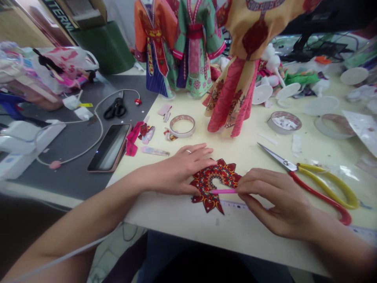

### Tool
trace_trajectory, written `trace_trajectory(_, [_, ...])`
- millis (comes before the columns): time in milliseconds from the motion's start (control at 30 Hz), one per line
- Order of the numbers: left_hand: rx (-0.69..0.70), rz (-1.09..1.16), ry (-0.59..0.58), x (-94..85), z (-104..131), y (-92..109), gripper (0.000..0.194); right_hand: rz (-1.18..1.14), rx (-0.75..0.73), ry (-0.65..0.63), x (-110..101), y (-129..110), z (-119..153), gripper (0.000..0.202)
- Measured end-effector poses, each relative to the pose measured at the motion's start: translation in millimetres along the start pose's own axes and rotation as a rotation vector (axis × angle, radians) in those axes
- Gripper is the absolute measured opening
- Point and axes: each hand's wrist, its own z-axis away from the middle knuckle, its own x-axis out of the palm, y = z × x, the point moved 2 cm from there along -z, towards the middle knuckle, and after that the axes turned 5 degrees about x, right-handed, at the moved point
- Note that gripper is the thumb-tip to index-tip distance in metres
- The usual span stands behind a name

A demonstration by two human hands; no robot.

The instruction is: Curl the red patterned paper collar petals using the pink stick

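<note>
A red, patterned collar-shaped piece (228, 171) with pointed petals round its edge lies on the pale table top. My left hand (179, 169) rests flat over its left side, fingers stretched out, a ring on one of them. Between the pinched fingers of my right hand (273, 200) is a thin pink stick (225, 191), its tip against the piece beside the inner cut-out. The frame does not show whether it is a pen or a plain strip. Partly under the piece and my right hand runs a clear ruler (234, 205).
Large scissors (321, 177) with red and yellow handles lie at right. Behind are tape rolls (182, 125), fabric scraps (135, 137) and dressed dolls' outfits (235, 78) on stands. A phone (109, 148), black scissors (115, 108) and a cable (101, 125) lie at left.
</note>
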Motion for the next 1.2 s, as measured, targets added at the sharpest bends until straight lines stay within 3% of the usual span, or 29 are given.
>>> trace_trajectory(267, [0.028, 0.159, 0.002, -15.3, 0.1, 4.4, 0.014, -0.109, 0.014, -0.055, -2.9, -3.3, 1.9, 0.023])
trace_trajectory(433, [0.024, 0.183, 0.058, -14.3, -1.5, 4.1, 0.013, -0.169, 0.072, -0.051, -5.0, -0.7, 0.7, 0.019])
trace_trajectory(633, [0.112, 0.148, 0.093, -16.1, 9.1, 22.1, 0.017, -0.259, 0.244, 0.134, -12.0, 14.2, 3.9, 0.016])
trace_trajectory(867, [0.100, -0.075, 0.297, 14.9, 40.5, 40.4, 0.016, -0.285, 0.235, 0.196, -12.3, 14.3, 5.7, 0.017])
trace_trajectory(1033, [0.095, -0.148, 0.309, 35.4, 45.7, 43.4, 0.015, -0.286, 0.242, 0.211, -12.5, 13.8, 4.2, 0.016])
trace_trajectory(1200, [0.103, -0.199, 0.315, 41.0, 44.0, 47.2, 0.016, -0.270, 0.253, 0.238, -14.2, 16.1, 3.5, 0.015])
